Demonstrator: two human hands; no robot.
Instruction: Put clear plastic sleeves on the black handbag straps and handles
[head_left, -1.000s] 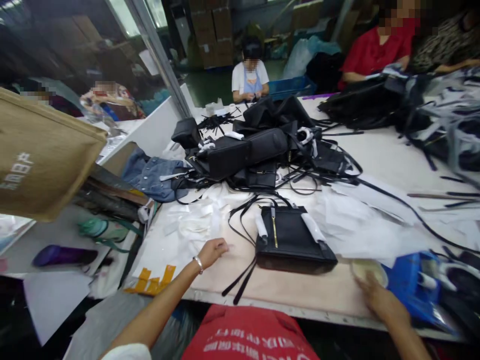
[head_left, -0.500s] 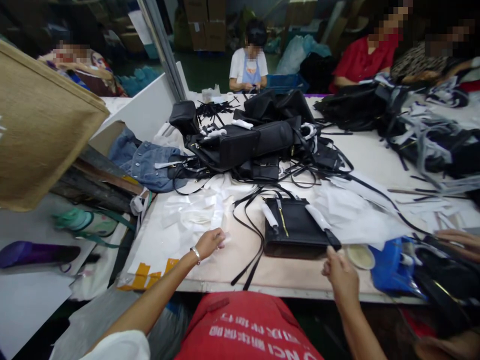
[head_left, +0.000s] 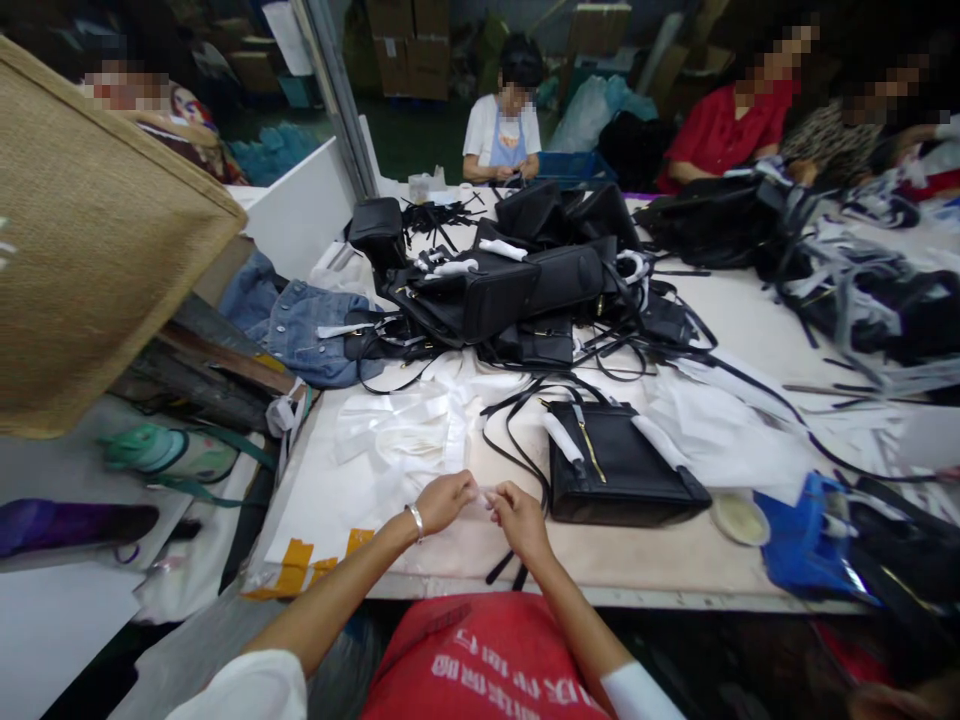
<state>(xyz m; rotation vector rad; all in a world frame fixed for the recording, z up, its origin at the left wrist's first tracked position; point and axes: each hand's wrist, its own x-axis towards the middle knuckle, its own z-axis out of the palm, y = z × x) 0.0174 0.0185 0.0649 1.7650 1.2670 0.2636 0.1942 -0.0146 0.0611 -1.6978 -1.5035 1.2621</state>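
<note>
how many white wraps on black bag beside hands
2: a white tubular wrap left of the black rectangular bag's gold zipper, another near its right edge; others may be hidden.

Worktable brightly lit, shadows soft; cardboard boxes behind dim; wide-angle stretch at edges; slight blur.

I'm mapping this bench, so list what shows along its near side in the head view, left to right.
Orange strips → left hand → right hand → black bag → round dish → blue plastic.
</note>
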